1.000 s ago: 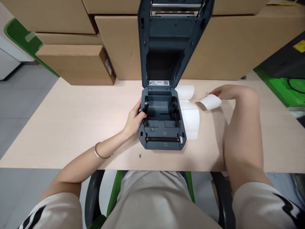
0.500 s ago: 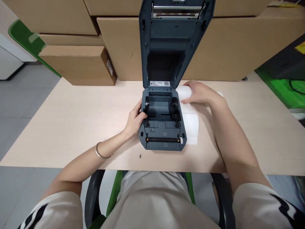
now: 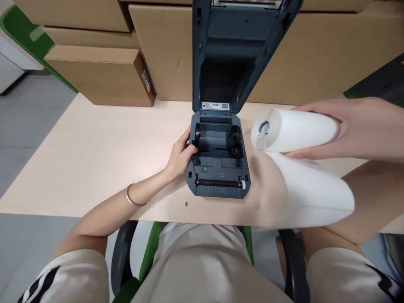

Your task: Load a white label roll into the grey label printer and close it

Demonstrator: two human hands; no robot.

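Note:
A dark grey label printer stands on the table with its lid raised. Its inside shows two black roll holders and a black roller near the front edge. My left hand grips the printer's left side wall, thumb over the rim. Off to the right, my right hand is closed around a white paper roll, held above the table, apart from the printer. The roll lies sideways, its hollow core facing the printer. A loose white paper strip hangs from it toward the table's front edge.
Large cardboard boxes line the back of the table, behind the lid. A smaller flat carton sits at the back left. A tiny dark bit lies in front of the printer. Chair armrests flank my body.
My right hand has lifted the paper roll from beside the printer and brought it up and to the right, the loose strip trailing. My left hand keeps its grip on the printer.

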